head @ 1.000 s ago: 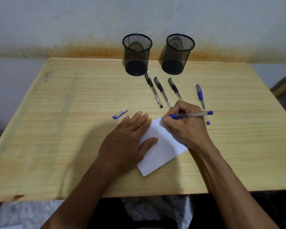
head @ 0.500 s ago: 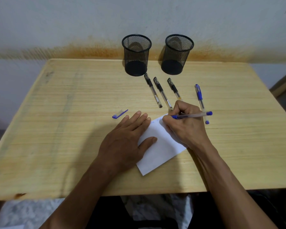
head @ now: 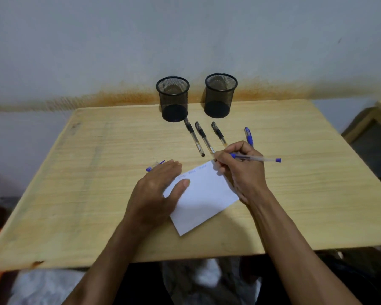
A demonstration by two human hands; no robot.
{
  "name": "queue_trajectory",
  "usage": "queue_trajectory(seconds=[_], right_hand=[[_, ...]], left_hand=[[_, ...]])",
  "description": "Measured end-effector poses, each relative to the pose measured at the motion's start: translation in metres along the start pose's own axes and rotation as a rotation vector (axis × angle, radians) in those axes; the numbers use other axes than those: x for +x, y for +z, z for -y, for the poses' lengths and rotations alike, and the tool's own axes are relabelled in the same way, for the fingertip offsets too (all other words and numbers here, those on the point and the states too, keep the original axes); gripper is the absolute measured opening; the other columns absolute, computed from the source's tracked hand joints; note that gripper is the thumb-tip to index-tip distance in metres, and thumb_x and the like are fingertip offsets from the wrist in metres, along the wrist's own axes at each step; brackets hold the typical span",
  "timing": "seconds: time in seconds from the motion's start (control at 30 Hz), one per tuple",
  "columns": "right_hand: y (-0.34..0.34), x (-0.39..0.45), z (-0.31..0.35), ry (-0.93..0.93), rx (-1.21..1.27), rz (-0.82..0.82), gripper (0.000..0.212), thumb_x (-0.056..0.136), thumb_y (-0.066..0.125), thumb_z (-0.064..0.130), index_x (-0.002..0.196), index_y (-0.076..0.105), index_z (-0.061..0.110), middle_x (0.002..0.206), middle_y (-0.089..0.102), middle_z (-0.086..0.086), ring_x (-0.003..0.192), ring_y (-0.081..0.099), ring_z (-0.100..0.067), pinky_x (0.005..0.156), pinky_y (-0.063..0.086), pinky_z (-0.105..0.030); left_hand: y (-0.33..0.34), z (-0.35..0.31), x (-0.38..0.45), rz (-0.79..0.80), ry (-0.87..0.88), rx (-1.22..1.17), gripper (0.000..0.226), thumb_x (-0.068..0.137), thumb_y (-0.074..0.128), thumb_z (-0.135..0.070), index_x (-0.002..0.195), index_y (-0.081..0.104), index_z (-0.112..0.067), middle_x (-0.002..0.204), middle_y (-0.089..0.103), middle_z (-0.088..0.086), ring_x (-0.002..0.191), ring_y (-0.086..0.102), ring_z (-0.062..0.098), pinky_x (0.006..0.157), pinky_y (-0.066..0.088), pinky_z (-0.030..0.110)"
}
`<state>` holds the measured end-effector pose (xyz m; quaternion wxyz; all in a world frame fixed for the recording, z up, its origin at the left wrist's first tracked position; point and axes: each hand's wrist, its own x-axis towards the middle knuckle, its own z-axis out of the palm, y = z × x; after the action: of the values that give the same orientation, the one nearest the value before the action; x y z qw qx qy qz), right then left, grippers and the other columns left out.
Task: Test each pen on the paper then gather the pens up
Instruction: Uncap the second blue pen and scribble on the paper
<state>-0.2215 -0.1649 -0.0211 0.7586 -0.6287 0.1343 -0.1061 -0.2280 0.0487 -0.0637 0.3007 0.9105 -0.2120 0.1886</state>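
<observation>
My right hand (head: pixel 243 170) grips an uncapped blue pen (head: pixel 259 159), its tip hidden by the fingers at the far corner of a white sheet of paper (head: pixel 204 199). Faint blue scribbles run along the paper's top edge. My left hand (head: pixel 156 192) lies flat on the paper's left side, fingers spread, holding nothing. A loose blue pen cap (head: pixel 154 166) peeks out past its fingertips. Three black pens (head: pixel 204 138) lie side by side beyond the paper. Another blue pen (head: pixel 248 135) lies behind my right hand, partly hidden.
Two black mesh pen cups stand at the wooden table's back edge (head: pixel 119 110) against the wall, one on the left (head: pixel 173 99) and one on the right (head: pixel 220 95). A piece of wooden furniture (head: pixel 370 119) stands to the right of the table.
The view has tilted up, so the table sits lower in frame. My left hand slid left and back off part of the paper, covering more of the blue cap. The right hand keeps the pen.
</observation>
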Motion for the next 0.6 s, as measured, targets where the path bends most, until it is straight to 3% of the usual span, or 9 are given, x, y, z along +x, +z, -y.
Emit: queue_trajectory(seconds=[0.1,0.17,0.23,0.33,0.43,0.6], right_hand=[[-0.006,-0.005,0.005,-0.026,0.012,-0.038,0.017,0.082,0.078,-0.003,0.085,0.062,0.001,0.07,0.071,-0.015,0.062,0.067,-0.03,0.059,0.058,-0.04],[-0.012,-0.01,0.011,-0.057,-0.003,-0.062,0.017,0.082,0.08,0.0,0.085,0.063,0.001,0.068,0.073,-0.005,0.06,0.068,-0.017,0.055,0.057,-0.03],[-0.021,-0.016,0.016,-0.076,-0.026,-0.066,0.016,0.081,0.081,0.0,0.086,0.066,0.0,0.073,0.074,-0.004,0.061,0.068,-0.007,0.055,0.055,-0.021],[-0.034,-0.024,0.02,-0.07,-0.079,-0.019,0.011,0.081,0.078,-0.005,0.086,0.07,-0.001,0.075,0.076,0.001,0.066,0.07,-0.005,0.061,0.056,-0.02],[-0.042,-0.033,0.022,-0.068,-0.112,0.019,0.011,0.082,0.076,-0.009,0.088,0.072,-0.002,0.077,0.077,0.0,0.065,0.072,-0.005,0.061,0.057,-0.019],[-0.043,-0.049,0.023,-0.099,-0.082,0.007,0.014,0.082,0.079,-0.003,0.086,0.068,0.004,0.072,0.077,0.003,0.065,0.073,-0.007,0.057,0.057,-0.021]], left_hand=[[-0.008,-0.005,0.001,-0.23,-0.088,-0.033,0.029,0.089,0.067,-0.024,0.109,0.074,-0.004,0.117,0.072,0.007,0.115,0.062,0.02,0.098,0.049,0.033],[-0.011,-0.002,0.004,-0.27,-0.201,-0.025,0.026,0.09,0.069,-0.018,0.111,0.071,-0.004,0.118,0.07,0.008,0.116,0.059,0.024,0.098,0.046,0.032],[-0.01,0.005,0.008,-0.218,-0.314,0.01,0.03,0.09,0.071,-0.02,0.117,0.07,-0.005,0.123,0.067,0.011,0.122,0.054,0.025,0.099,0.039,0.027],[-0.008,0.008,0.013,-0.135,-0.401,0.036,0.027,0.089,0.072,-0.023,0.108,0.073,-0.004,0.121,0.068,0.012,0.123,0.054,0.027,0.095,0.035,0.024],[-0.008,0.009,0.017,-0.117,-0.369,0.078,0.019,0.089,0.07,-0.018,0.082,0.07,0.0,0.094,0.07,0.012,0.101,0.059,0.027,0.078,0.036,0.024],[-0.011,0.013,0.019,-0.093,-0.342,0.113,0.024,0.089,0.068,-0.016,0.069,0.065,-0.005,0.074,0.064,0.008,0.077,0.061,0.032,0.068,0.052,0.039]])
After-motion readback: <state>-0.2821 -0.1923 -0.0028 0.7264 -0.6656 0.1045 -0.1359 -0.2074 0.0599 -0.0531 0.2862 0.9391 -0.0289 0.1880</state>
